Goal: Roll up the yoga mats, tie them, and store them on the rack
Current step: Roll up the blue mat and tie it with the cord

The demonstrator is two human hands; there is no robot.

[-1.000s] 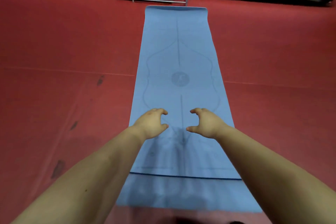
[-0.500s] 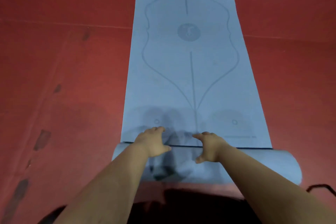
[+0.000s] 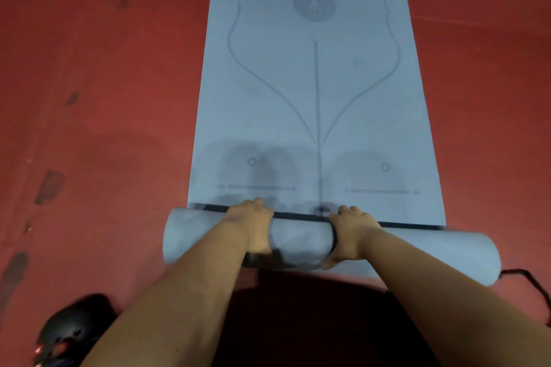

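Note:
A light blue yoga mat (image 3: pixel 313 83) with grey printed lines lies on the red floor and runs away from me. Its near end is curled into a short roll (image 3: pixel 301 243) lying across the view. My left hand (image 3: pixel 253 225) grips the roll left of centre, fingers over the top and thumb underneath. My right hand (image 3: pixel 351 232) grips it right of centre the same way. A dark edge line runs along the fold between and beyond my hands.
Red floor (image 3: pixel 98 98) with dark scuff marks surrounds the mat. A black shoe (image 3: pixel 68 334) shows at the lower left. A thin black strap (image 3: pixel 533 283) lies on the floor by the roll's right end. My dark clothing fills the bottom centre.
I have leaned down, so the rack has left the view. My hands dropped from above the flat mat onto its near end and curled round it, and the roll has grown.

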